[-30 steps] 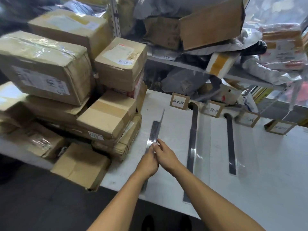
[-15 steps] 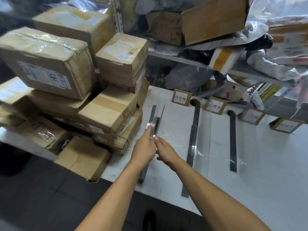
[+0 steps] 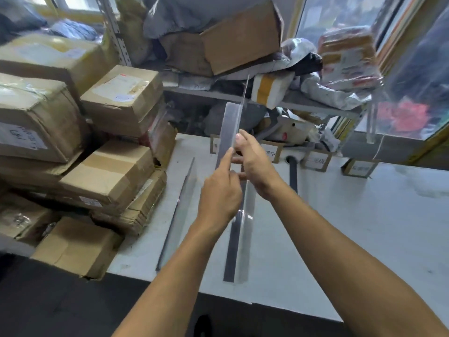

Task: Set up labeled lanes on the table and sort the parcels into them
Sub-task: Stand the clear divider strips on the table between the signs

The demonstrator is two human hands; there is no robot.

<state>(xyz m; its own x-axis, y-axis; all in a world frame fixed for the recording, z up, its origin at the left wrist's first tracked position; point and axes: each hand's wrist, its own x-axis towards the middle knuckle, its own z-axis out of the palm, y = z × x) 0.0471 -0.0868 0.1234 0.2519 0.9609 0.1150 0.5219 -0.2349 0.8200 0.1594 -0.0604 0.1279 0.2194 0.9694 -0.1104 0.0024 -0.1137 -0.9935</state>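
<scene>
Clear strip [image 3: 229, 127] lifted off table [image 3: 364, 227], beside stacked parcels [image 3: 104, 176]

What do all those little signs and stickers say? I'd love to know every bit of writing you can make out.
"中": last character on the second card sign; the rest is hidden by the right hand.
"成": last character on the third card sign.
First card sign and fourth card sign: unreadable.
Parcel labels: too blurred.

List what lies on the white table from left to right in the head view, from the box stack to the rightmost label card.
Stacked cardboard parcels → thin dark divider strip → clear strip held up by left hand and right hand → dark lane strip → label card → rightmost label card.
</scene>
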